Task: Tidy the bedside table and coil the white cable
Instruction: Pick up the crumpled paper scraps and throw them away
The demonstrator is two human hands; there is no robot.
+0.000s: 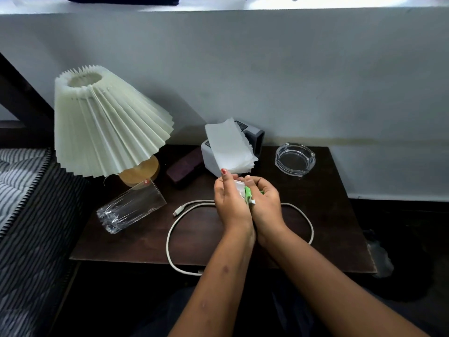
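A white cable (175, 229) lies in a loose loop on the dark bedside table (335, 239), one plug end near the middle and part of the loop hanging over the front edge. Both hands meet above the table's centre. My left hand (229, 203) and my right hand (264, 203) together hold a stack of white tissues (229, 144) that stands up from my fingers, and a small green and white wrapper (249, 194) is pinched between them. A clear drinking glass (131, 209) lies on its side at the left.
A lamp with a pleated cream shade (107, 125) stands at the table's back left. A dark case (184, 166), a white box (252, 139) and a glass ashtray (295, 159) sit along the back. A striped mattress (21, 181) borders the left side.
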